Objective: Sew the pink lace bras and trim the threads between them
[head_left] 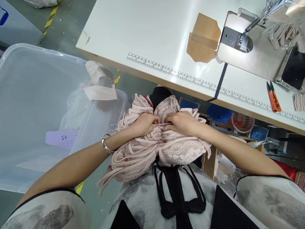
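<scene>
On my lap lies a thick bundle of pale pink lace garment pieces (133, 159), with many narrow edges and straps fanned out to the left. It is drawn in at the middle, where both hands meet. My left hand (145, 123), below a silver bracelet, has its fingers curled and closed on the lace at the centre. From the other side my right hand (179, 122) pinches the same gathered middle, a short gap from the left. Fabric partly hides the fingertips of both hands.
A white table (147, 28) with a printed ruler edge stands ahead, bearing a sewing machine (247, 44), cardboard (203, 38), orange snips (274, 97) and a phone (293, 68). At left is a clear plastic bin (35, 54) with a purple paper (60, 139) and pink pieces (100, 93) over its rim.
</scene>
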The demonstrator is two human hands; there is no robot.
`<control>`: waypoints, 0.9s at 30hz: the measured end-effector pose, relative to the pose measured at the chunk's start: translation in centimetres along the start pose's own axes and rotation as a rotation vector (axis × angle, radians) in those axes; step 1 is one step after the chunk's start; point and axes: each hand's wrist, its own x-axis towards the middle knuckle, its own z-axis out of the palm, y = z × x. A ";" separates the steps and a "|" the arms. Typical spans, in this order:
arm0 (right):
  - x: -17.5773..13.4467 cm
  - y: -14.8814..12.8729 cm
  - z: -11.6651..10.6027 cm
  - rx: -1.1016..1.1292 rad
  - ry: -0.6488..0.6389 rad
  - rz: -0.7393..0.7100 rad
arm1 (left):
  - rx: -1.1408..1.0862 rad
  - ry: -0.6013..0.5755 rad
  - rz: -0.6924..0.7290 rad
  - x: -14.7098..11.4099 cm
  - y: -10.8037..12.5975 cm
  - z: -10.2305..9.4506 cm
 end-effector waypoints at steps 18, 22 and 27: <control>0.8 1.1 1.2 0.347 0.210 0.068 | -0.710 0.008 -0.267 -0.5 0.4 -0.9; 0.6 1.1 1.3 0.392 0.230 0.095 | -0.766 0.001 -0.277 -0.7 0.6 -0.8; 0.7 1.1 1.2 0.426 0.267 0.085 | -0.664 0.000 -0.234 -0.7 0.9 -0.8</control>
